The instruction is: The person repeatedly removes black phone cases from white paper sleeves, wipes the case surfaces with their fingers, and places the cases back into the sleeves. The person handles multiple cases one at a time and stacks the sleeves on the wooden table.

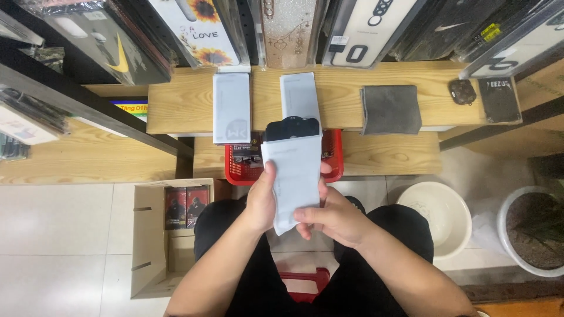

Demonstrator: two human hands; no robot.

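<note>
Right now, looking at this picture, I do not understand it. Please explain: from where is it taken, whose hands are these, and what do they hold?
There is one picture, from a camera worn on a person's head, looking down. The person sits at a low wooden bench. Both hands hold one white sleeve with a dark flat piece sticking out at its top. The left hand grips its side; the right hand holds its lower edge. On the bench lie two more white sleeves and a grey cloth. A red basket sits underneath.
</note>
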